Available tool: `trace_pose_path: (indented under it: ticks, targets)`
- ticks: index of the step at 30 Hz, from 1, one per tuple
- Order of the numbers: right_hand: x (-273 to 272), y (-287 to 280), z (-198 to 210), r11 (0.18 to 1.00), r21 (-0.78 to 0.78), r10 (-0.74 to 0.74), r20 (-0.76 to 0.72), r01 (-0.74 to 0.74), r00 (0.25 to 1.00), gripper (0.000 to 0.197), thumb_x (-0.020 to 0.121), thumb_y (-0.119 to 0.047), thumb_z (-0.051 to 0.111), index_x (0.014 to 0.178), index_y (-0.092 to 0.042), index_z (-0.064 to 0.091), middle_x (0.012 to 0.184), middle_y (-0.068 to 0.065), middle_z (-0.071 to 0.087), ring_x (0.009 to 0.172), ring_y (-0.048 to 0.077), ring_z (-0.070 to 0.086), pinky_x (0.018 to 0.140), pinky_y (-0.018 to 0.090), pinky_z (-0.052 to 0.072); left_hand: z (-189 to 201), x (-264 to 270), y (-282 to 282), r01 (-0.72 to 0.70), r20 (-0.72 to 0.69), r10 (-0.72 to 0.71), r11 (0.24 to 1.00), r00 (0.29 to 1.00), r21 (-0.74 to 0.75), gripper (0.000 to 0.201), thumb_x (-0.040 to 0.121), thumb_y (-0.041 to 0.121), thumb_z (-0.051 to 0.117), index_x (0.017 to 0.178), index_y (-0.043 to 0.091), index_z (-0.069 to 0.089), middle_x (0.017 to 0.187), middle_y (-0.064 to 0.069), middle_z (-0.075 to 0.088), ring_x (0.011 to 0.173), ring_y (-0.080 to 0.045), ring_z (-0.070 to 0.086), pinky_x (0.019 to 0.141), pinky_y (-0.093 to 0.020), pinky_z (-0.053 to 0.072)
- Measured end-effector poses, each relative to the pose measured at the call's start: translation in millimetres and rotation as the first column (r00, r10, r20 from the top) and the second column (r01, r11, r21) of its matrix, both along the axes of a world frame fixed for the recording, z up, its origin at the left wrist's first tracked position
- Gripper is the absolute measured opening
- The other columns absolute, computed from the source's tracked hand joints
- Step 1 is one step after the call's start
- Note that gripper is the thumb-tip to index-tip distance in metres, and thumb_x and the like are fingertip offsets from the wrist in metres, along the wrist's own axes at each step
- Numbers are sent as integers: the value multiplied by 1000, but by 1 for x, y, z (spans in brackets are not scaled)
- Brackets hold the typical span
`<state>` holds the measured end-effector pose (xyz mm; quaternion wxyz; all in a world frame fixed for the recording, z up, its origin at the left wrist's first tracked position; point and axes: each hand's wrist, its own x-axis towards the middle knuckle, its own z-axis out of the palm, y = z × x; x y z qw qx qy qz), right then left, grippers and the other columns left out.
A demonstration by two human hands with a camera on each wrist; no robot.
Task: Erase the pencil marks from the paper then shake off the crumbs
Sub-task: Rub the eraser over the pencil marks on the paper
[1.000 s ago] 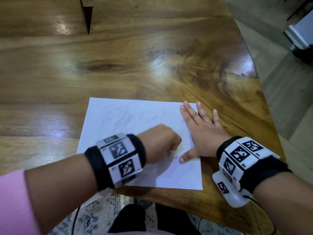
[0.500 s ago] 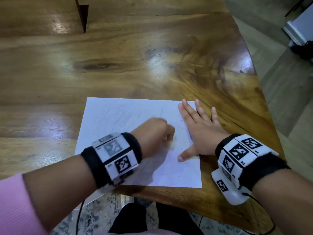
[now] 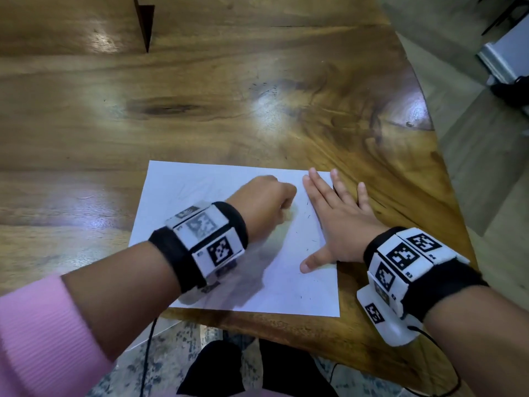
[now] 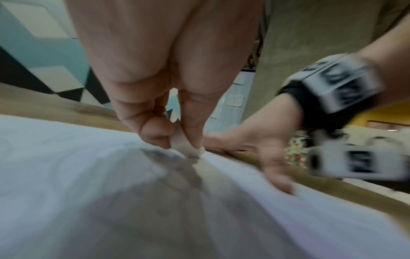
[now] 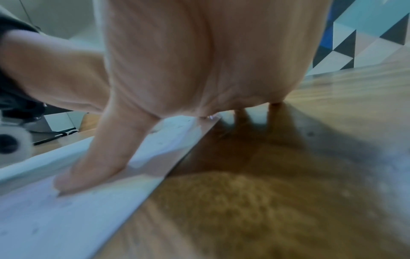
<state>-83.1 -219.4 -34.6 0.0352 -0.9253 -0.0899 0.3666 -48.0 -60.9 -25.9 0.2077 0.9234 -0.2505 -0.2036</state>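
Observation:
A white sheet of paper [image 3: 292,285] lies near the table's front edge, with faint pencil marks [image 3: 197,187] at its upper left and dark eraser crumbs [image 3: 310,222] scattered on its right half. My left hand [image 3: 264,202] is curled over the middle of the sheet. In the left wrist view its thumb and fingers pinch a small pale eraser [image 4: 180,143] pressed against the paper [image 4: 66,166]. My right hand [image 3: 335,219] lies flat with spread fingers on the sheet's right edge, partly on the wood; its thumb [image 5: 95,164] presses the paper [image 5: 55,227].
The paper rests on a glossy wooden table [image 3: 200,110] whose curved right edge [image 3: 446,179] drops to the floor. The front edge [image 3: 286,336] is just below the sheet. A dark wedge-shaped gap [image 3: 144,24] shows at the table's far side.
My left hand has slid up and away across the sheet, rubbing with the eraser. The right hand has stayed flat on the paper's right edge.

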Motion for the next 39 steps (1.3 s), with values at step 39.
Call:
trace_pose_path:
  ticks: [39]
  targets:
    - [1,-3,-9,991,100,-94,75,87,993,92,88,-62,42,146,-31,-21,149,-21,-34,138,14,-33,110,50,-20,-4,-57,24,105,-147,-118,990,982,-93,7,78,15,62,72,13,62,67,9,40,69,-17,45,55,-16,27]
